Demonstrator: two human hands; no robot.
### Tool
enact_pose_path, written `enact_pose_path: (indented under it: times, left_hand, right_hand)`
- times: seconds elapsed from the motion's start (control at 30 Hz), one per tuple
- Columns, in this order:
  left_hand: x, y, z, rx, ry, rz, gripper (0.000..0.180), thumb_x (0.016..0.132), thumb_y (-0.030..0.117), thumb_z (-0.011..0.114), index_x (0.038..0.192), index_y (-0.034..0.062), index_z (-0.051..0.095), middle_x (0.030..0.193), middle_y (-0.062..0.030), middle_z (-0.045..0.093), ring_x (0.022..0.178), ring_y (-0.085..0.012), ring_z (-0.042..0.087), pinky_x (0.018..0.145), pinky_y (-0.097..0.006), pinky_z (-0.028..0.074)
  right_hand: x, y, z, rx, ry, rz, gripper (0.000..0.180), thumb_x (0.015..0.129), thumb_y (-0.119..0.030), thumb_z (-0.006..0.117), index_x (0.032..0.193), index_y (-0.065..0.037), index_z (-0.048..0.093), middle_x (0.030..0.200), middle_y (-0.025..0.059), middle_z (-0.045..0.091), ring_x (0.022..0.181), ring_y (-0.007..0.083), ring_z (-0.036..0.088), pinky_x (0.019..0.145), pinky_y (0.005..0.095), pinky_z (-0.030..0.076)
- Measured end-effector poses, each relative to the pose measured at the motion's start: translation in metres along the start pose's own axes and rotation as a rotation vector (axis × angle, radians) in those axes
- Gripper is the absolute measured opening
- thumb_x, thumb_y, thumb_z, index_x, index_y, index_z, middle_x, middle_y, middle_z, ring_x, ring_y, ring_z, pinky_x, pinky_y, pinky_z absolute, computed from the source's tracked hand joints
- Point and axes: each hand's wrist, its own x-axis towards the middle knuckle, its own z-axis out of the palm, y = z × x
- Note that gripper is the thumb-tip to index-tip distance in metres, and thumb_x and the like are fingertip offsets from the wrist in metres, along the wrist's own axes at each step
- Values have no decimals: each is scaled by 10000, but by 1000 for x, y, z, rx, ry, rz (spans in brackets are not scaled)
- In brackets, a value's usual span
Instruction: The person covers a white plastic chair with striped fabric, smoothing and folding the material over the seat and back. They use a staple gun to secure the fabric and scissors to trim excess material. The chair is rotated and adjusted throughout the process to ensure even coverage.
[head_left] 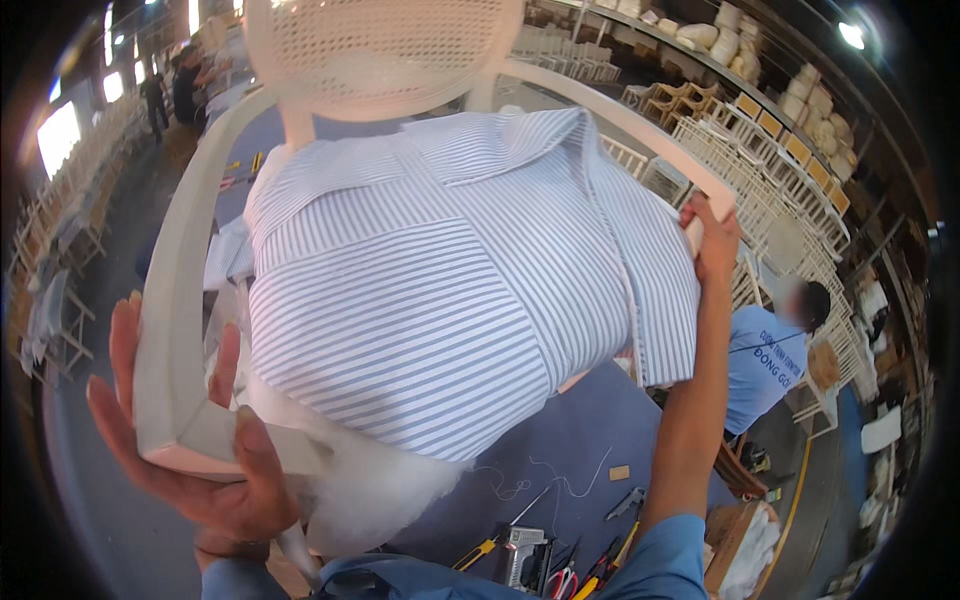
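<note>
A whitish armchair [180, 300] with a round woven cane back [385, 50] stands before me. Blue-and-white striped fabric [400, 310] covers its seat, with a loose folded flap [660, 290] hanging toward the right arm. White fluffy wadding [375, 490] bulges out under the fabric's front edge. My left hand [235, 495] cups the front corner of the left armrest, fingers on its outer side and thumb on the inner. At the front end of the right armrest, my right hand [715, 240] is wrapped round the frame.
Below the seat, a blue-grey worktable [580, 430] carries a staple gun [525, 555], a yellow-handled screwdriver [480, 550], red-handled scissors [562, 583] and loose thread. A person in a blue shirt [765, 360] is at right. An open carton [745, 545] sits below them. Rows of chair frames [740, 165] line both sides.
</note>
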Motion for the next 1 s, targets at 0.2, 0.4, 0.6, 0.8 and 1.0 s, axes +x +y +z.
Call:
enact_pose_path:
  times: [0.2, 0.4, 0.6, 0.8, 1.0]
  left_hand:
    - [34, -86, -20, -1, 111, -59, 714, 1012, 185, 599, 1592, 32, 211, 1558, -276, 385, 1424, -390, 443, 1053, -516, 548]
    - [132, -261, 31, 286, -49, 69, 708, 1019, 349, 642, 1583, 66, 321, 1472, -253, 531, 1349, -342, 545, 1133, -437, 403]
    - [161, -208, 120, 162, -472, 145, 727, 1017, 527, 581, 1518, 15, 461, 1419, -278, 582, 1327, -377, 563, 1120, -440, 431]
    - [144, -81, 24, -698, -1043, -24, 534, 1057, 419, 559, 1332, -32, 636, 1275, -162, 689, 1205, -230, 636, 1074, -355, 460]
    - [102, -37, -62, -423, -488, -119, 468, 1065, 327, 542, 1323, -50, 642, 1248, -187, 689, 1183, -265, 642, 1061, -396, 474]
  right_hand:
    - [-86, -29, -58, -117, 140, -66, 283, 910, -211, 731, 1065, 12, 653, 816, 71, 670, 691, 174, 612, 662, 341, 490]
    - [-266, -142, -39, -200, 149, -241, 414, 919, -165, 737, 1200, 66, 542, 911, 171, 705, 777, 240, 699, 745, 367, 576]
    - [-395, -210, 84, -152, -409, -257, 681, 838, -123, 810, 1379, 131, 485, 1265, 283, 635, 1185, 372, 643, 1033, 434, 497]
    - [-386, -239, 206, -148, -599, -528, 749, 866, -152, 765, 1480, 86, 408, 1401, 297, 529, 1323, 491, 488, 1119, 497, 397]
    - [-358, -226, 151, -536, -540, -845, 450, 913, -237, 707, 1320, -53, 653, 1400, 153, 589, 1336, 358, 513, 1110, 573, 372]
